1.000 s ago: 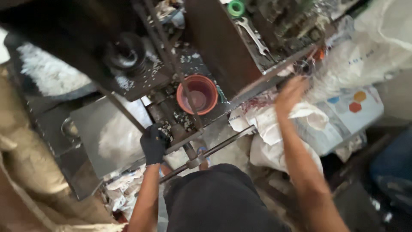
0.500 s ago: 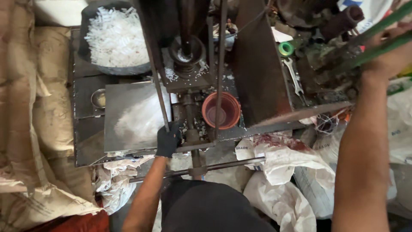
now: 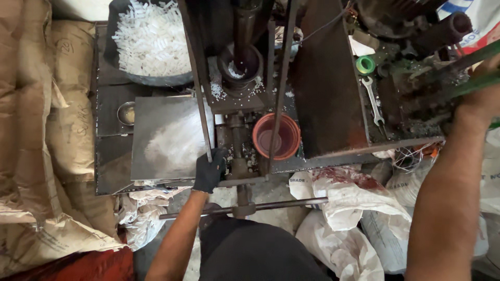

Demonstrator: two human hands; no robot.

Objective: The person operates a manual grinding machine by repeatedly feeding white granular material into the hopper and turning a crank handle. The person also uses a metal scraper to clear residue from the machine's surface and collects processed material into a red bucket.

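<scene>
My left hand point(image 3: 209, 169), in a black glove, grips the lower end of a slanted metal rod point(image 3: 200, 93) on a dark hand-press machine point(image 3: 328, 93). My right hand point(image 3: 482, 88) is raised at the far right, closed around a green lever point(image 3: 469, 70) of the machine. Between them a red-brown plastic bowl point(image 3: 276, 136) sits on the machine bed. Above it a dark round funnel point(image 3: 239, 65) holds white granules. A grey metal sheet point(image 3: 166, 138) dusted with white powder lies just left of my gloved hand.
A black basin point(image 3: 148, 41) full of white plastic pieces stands at the upper left. A spanner point(image 3: 374, 101) and a green tape roll point(image 3: 365, 64) lie on the machine's right side. Brown sacks point(image 3: 47, 135) pile at the left; white bags point(image 3: 349, 208) lie below.
The view has swung and straightened, bringing the basin and machine top into sight. My right hand has risen to the green lever at the far right. My gloved left hand stays on the rod.
</scene>
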